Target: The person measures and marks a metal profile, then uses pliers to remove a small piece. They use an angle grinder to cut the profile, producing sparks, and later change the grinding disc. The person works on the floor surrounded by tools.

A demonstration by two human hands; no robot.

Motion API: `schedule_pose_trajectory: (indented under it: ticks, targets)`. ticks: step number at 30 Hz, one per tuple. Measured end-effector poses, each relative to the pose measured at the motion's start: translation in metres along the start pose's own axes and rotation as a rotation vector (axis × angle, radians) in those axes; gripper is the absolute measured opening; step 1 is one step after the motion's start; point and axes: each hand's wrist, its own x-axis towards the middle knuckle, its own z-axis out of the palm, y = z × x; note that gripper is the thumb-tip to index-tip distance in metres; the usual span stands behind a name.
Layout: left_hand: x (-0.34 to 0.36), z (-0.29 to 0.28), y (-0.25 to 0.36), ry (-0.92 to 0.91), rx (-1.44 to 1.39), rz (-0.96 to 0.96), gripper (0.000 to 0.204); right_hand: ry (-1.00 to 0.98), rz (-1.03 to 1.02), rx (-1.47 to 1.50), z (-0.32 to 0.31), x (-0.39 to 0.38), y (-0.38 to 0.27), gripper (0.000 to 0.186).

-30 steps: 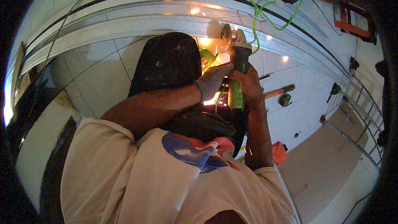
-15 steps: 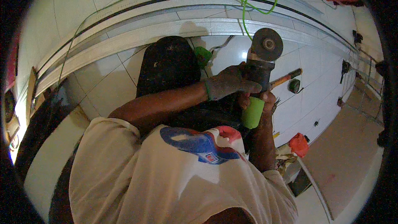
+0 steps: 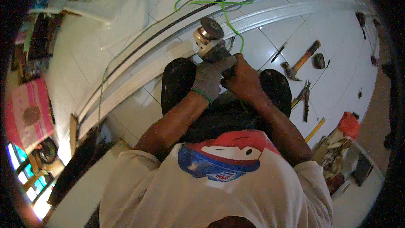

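Note:
With both hands I hold an angle grinder (image 3: 216,52), its disc end pointing away from me and a little left. The round cutting disc (image 3: 212,28) is above the long pale metal profiles (image 3: 171,57); whether it touches them I cannot tell. My left hand (image 3: 209,75), in a grey glove with a green cuff, is wrapped round the grinder's body. Bare, my right hand (image 3: 243,78) closes on its rear part and hides most of it. A green power cord (image 3: 242,42) runs close by the grinder. My knees in dark trousers are on either side.
On the white tiles at right lie a hammer (image 3: 304,60), a dark green round object (image 3: 319,61), a thin black rod (image 3: 278,53) and pliers (image 3: 306,101). Nearer are a yellow strip (image 3: 314,129) and a red bag (image 3: 349,125). A pink striped cloth (image 3: 31,112) is at far left.
The grinder has swung left and tilted down toward the profiles, with both hands still on it. Its bright green rear part no longer shows. My view has shifted as well.

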Motion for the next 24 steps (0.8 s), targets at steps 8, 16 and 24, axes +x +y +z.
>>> schedule_pose_trajectory:
  ticks: [8,16,24]
  targets:
    - [0.016,-0.05,-0.001,0.035,0.248,-0.065,0.035,-0.056,-0.052,0.158,0.067,0.05,0.013,0.061]
    - [0.062,-0.08,-0.013,-0.168,0.53,0.303,0.025,-0.069,0.027,0.291,0.076,0.089,0.016,0.067]
    - [0.07,-0.067,-0.043,0.074,-0.208,-0.177,0.023,-0.136,-0.003,0.275,0.08,0.098,0.031,0.065]
